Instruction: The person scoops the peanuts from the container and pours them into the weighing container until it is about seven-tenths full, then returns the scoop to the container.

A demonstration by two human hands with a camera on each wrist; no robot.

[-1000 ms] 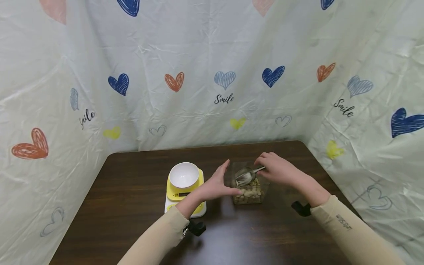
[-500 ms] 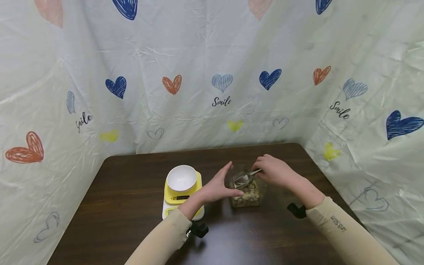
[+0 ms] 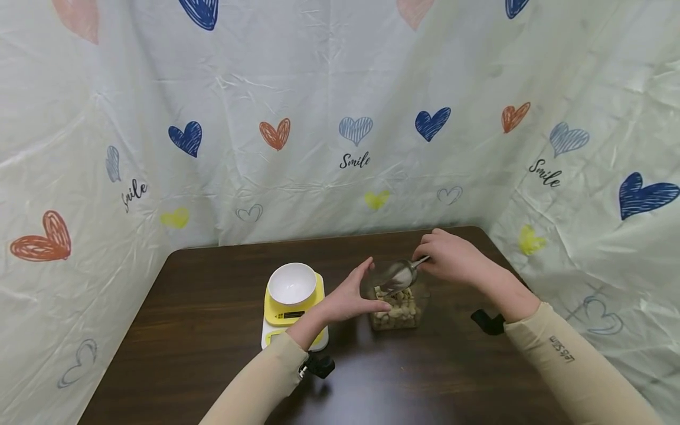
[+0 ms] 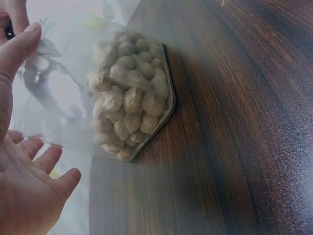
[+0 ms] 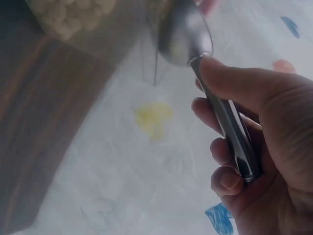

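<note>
I have my left grip (image 3: 350,299) spread just below centre frame, thumb wide; my right grip (image 3: 450,255), right of centre, curls its fingers.

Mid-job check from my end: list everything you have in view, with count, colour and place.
Backdrop sheet: count unclear, white with coloured hearts and "Smile" lettering, behind and at both sides
Table: 1, dark brown, in front of the sheet
Scale: 1, yellow and white, left of centre
Bowl: 1, white, on the scale
Container: 1, clear, right of the scale
Peanuts: many, pale tan, inside the container
Scoop: 1, silver, tilted above the peanuts
Wrist devices: 2, black, one per wrist
Sleeves: 2, cream, on both forearms
Left hand: 1, bare, spread at the container's left
Right hand: 1, bare, gripping the scoop's handle
</note>
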